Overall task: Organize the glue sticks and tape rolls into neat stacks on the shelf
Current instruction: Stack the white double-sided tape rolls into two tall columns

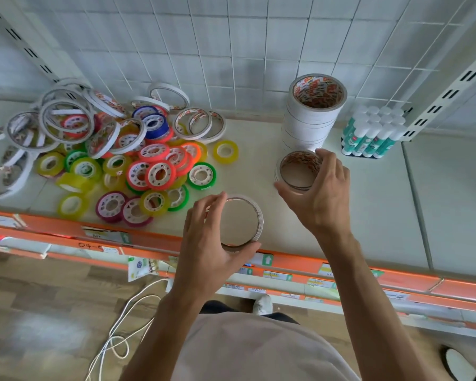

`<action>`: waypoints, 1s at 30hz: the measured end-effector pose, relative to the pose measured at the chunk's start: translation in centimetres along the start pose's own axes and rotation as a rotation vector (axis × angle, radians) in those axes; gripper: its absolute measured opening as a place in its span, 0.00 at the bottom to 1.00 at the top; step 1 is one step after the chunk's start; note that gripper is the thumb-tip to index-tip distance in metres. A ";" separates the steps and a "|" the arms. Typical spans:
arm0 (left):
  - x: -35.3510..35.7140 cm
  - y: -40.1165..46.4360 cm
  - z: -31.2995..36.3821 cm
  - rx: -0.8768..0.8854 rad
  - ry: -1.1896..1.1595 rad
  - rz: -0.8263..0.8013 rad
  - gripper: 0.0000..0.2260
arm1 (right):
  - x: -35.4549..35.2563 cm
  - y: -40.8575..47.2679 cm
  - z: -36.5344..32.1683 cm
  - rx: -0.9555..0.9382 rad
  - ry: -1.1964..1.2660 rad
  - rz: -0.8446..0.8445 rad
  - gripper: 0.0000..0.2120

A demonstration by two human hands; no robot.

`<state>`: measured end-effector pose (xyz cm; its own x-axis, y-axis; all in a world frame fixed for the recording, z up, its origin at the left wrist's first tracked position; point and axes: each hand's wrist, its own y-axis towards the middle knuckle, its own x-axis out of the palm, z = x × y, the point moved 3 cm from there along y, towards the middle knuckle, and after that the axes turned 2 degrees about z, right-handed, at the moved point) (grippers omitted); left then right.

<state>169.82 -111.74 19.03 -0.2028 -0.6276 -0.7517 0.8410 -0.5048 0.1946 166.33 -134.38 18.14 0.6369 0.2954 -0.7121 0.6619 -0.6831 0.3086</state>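
Left hand [204, 237] curls fingers around a white tape roll [242, 222]; right hand [319, 193] grips a second tape ring [300, 169] on the shelf [368, 215].

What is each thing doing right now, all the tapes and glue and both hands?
Left hand: grips a white tape roll.
Right hand: holds a short tape stack.
Tall tape stack: upright, neat.
Glue sticks: standing, packed together.
Colourful tape pile: jumbled, unsorted.
Shelf: holds everything.
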 end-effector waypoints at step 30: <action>0.7 -0.3 1.8 0.077 -0.024 -0.081 0.43 | 0.2 -0.6 2.3 0.053 0.235 -0.060 0.46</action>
<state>168.46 -113.11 19.57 -0.2811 -0.5968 -0.7515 0.7807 -0.5976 0.1827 165.16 -135.39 16.37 0.6758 0.4791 -0.5602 0.6834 -0.6921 0.2325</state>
